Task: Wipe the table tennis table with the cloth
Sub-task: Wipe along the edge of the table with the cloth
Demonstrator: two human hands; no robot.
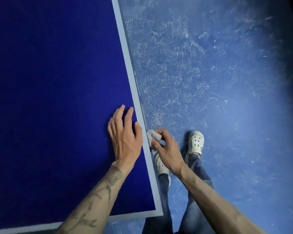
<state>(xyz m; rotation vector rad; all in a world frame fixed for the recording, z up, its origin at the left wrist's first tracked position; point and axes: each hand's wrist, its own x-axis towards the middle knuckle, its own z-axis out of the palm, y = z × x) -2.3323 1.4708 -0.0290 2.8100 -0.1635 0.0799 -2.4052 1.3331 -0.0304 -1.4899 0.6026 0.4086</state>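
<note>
The dark blue table tennis table [49,81] fills the left of the view, with a pale border line along its right and near edges. My left hand [124,134] lies flat on the tabletop close to the right edge, fingers spread, holding nothing. My right hand [166,149] is off the table's side, closed around a small bunched whitish cloth [152,135]. The cloth presses against the table's side edge just below the tabletop.
A scuffed light blue floor [210,73] spreads to the right of the table. My own feet in white perforated clogs [195,143] and blue jeans stand right beside the table's near right corner [159,213].
</note>
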